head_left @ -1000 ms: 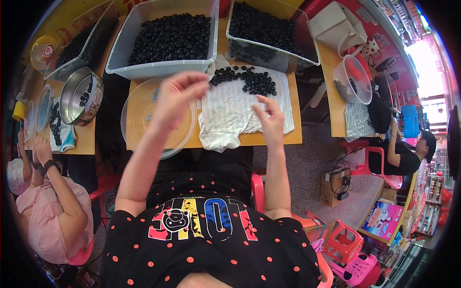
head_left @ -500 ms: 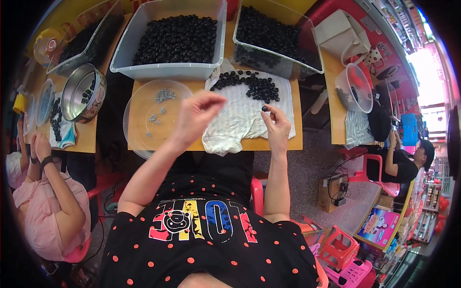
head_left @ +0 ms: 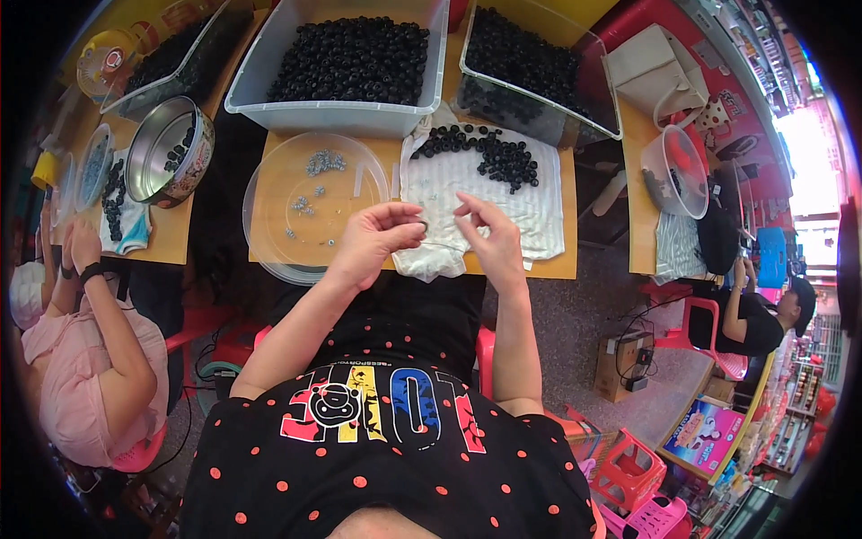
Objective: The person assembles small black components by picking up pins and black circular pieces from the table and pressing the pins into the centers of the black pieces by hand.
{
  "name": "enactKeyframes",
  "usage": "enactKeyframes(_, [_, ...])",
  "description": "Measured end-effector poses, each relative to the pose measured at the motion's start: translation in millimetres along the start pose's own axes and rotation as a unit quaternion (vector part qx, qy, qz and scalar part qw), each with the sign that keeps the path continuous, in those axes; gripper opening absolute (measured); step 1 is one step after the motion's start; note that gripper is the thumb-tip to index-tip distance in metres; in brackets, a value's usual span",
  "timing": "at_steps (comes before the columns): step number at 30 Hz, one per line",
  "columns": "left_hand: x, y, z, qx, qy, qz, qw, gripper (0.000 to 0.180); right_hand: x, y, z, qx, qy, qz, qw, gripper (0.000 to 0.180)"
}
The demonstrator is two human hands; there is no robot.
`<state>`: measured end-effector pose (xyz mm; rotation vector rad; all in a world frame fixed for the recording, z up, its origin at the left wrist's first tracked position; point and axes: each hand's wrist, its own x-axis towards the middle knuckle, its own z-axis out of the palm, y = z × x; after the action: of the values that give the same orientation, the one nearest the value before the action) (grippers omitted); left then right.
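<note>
My left hand [head_left: 377,244] is over the near part of the white cloth, thumb and forefinger pinched together. A small dark edge at the fingertips looks like a black bead [head_left: 423,226], mostly covered by the fingers. Across from it, my right hand [head_left: 494,241] has its thumb and forefinger apart, with nothing visible between them. Loose black beads [head_left: 508,163] lie in a cluster on the far side of the white cloth [head_left: 548,207]. Left of the cloth, a round clear plastic lid [head_left: 269,238] carries small silvery metal pieces [head_left: 325,162], too small to identify.
Large clear bins of black beads [head_left: 337,117] [head_left: 539,103] stand along the table's far side. A round tin [head_left: 162,189] is on the left table, where a person in pink [head_left: 99,377] sits. To the right are a clear tub [head_left: 673,180] and a person in black [head_left: 759,310].
My right hand has moved left and nearer and no longer shows the black bead at its fingertips. My left hand has come down from above the lid's edge, with a dark piece now in its pinch.
</note>
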<state>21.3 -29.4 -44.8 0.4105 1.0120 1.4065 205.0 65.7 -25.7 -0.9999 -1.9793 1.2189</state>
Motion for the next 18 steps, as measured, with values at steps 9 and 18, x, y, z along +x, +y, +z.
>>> enactKeyframes(9, [-2.9,12.9,-17.3,-0.197,-0.008,-0.046,0.979,0.022,36.5,46.3,33.4,-0.242,0.023,-0.153,0.958,0.019])
enactKeyframes(18, [1.0,12.4,-6.4,-0.173,-0.022,-0.068,0.982,0.022,4.0,-10.0,27.2,0.209,0.033,-0.019,0.977,0.019])
